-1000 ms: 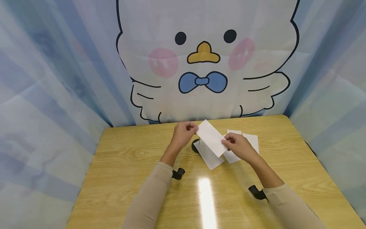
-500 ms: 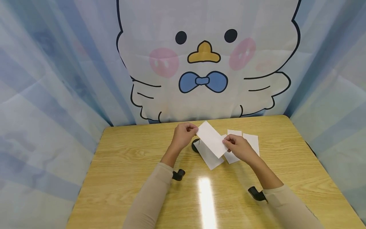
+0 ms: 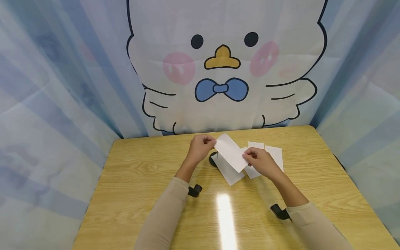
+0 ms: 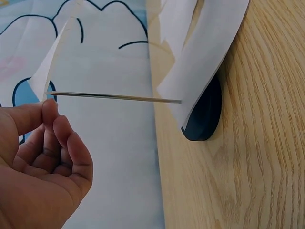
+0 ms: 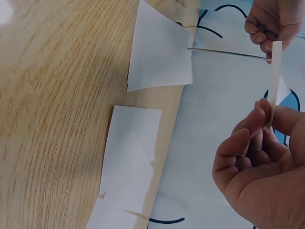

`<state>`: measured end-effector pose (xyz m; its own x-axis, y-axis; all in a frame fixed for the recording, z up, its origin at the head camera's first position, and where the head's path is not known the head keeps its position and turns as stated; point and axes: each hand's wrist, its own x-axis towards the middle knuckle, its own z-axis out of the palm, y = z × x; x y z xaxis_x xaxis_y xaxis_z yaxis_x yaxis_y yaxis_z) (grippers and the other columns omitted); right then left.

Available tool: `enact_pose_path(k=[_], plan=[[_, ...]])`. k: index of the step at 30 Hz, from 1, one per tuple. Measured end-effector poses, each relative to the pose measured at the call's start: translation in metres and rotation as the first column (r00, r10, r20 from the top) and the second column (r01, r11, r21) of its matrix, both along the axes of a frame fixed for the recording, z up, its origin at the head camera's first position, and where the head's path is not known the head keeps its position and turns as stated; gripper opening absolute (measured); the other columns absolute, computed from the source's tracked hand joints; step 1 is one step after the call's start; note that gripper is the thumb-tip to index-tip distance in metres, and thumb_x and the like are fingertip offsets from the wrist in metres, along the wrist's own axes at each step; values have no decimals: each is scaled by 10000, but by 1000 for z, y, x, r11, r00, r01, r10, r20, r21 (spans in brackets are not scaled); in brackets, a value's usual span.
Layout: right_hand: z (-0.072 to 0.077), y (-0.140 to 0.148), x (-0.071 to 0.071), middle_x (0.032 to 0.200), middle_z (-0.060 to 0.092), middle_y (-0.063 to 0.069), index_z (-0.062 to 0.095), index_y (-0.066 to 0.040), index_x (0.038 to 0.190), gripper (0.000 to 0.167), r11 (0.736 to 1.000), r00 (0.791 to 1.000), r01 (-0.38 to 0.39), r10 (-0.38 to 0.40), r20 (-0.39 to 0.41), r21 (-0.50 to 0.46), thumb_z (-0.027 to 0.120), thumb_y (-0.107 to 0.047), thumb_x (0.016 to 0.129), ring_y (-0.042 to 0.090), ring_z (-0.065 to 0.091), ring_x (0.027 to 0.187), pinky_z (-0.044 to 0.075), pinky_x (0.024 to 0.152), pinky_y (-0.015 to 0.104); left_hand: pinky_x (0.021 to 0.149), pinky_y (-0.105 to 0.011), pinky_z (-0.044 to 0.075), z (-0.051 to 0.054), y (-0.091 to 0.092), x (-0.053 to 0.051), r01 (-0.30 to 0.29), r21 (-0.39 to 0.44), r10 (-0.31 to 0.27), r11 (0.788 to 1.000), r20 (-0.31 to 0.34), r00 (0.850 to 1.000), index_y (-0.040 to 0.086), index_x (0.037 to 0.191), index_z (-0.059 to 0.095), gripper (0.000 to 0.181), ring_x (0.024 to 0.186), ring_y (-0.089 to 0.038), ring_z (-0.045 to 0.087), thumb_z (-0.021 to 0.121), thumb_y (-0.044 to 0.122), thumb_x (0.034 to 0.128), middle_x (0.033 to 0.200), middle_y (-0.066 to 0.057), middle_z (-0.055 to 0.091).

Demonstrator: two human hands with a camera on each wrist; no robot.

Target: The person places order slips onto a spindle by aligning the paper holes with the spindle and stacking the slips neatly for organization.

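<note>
My left hand (image 3: 200,149) pinches one corner of a white slip of paper (image 3: 230,152), while the right hand (image 3: 260,160) pinches its opposite end. The slip is held up tilted above the table. Below it stands a bill spike with a black round base (image 4: 206,114) and a thin metal rod (image 4: 114,97). In the left wrist view the rod's tip meets the held slip right beside my left fingertips; whether it has pierced the paper I cannot tell. Another white slip (image 5: 159,55) sits low on the rod, partly covering the base and sloping down to the table.
Several loose white slips (image 3: 275,156) lie on the wooden table (image 3: 137,194) right of the spike, partly behind the right hand. A printed curtain (image 3: 218,114) hangs along the table's back edge, with more curtain at both sides.
The held slip and both hands have sunk very slightly over the spike. Both hands keep their pinch; the slips on the table have not moved.
</note>
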<state>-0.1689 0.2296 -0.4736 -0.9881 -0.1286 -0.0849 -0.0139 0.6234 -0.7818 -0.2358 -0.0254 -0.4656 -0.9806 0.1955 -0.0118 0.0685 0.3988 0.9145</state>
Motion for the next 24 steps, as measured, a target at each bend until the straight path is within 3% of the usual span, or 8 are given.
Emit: enact_pose_path(k=[8, 16, 24], plan=[[-4, -1, -1, 870, 685, 125, 694, -47, 1070, 248, 1000, 1000, 10, -10, 15, 6, 594, -275, 1064, 331, 633, 838, 459, 682, 338, 723, -313, 564, 0, 1, 0, 7, 2, -7, 1000, 11, 1000, 85, 1001, 775, 165, 836, -180, 670, 672, 213, 1021, 915, -64, 740], [-8, -2, 0, 848, 666, 73, 692, -47, 1064, 232, 1000, 1000, 5, -5, 15, 0, 599, -260, 1061, 321, 639, 842, 471, 684, 334, 688, -284, 544, -1, -1, -1, 13, -12, -13, 1000, 11, 1000, 69, 997, 764, 162, 904, -288, 715, 655, 185, 1029, 924, -81, 733], [-13, -2, 2, 846, 663, 97, 691, -56, 1047, 208, 1000, 1000, -11, 10, 27, 10, 604, -244, 1056, 296, 618, 806, 463, 663, 334, 663, -272, 527, -10, -1, -1, 17, -30, -16, 999, 14, 1000, 72, 972, 771, 157, 803, -160, 672, 669, 183, 1019, 896, -70, 735]])
